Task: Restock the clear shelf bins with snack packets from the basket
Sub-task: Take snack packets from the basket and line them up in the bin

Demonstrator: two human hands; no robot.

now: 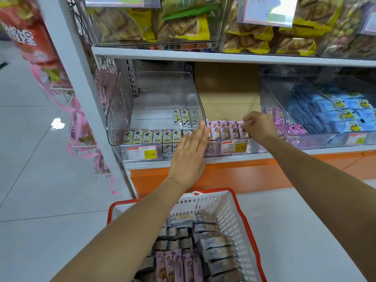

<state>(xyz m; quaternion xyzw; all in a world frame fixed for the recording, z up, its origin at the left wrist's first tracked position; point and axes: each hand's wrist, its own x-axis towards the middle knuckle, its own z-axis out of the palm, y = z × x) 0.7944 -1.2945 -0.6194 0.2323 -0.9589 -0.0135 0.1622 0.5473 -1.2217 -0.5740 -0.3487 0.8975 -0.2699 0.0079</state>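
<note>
Head view: left grip [189,151] is flat with fingers straight, pressing the left end of the pink packets [223,129] row in the middle bin [214,151]. Right grip [257,126] is curled, pinching the row's right end.

Packets look light, film-wrapped and slippery, and probably crush easily. Pinch at the top seam, no squeeze. Spare stock [177,263] is in the basket [213,191] below both grips.

Room: open behind the row. Left bin [154,94] and right bin [273,102] walls are tight beside the grips. Shelf [223,57] overhead limits lift.
</note>
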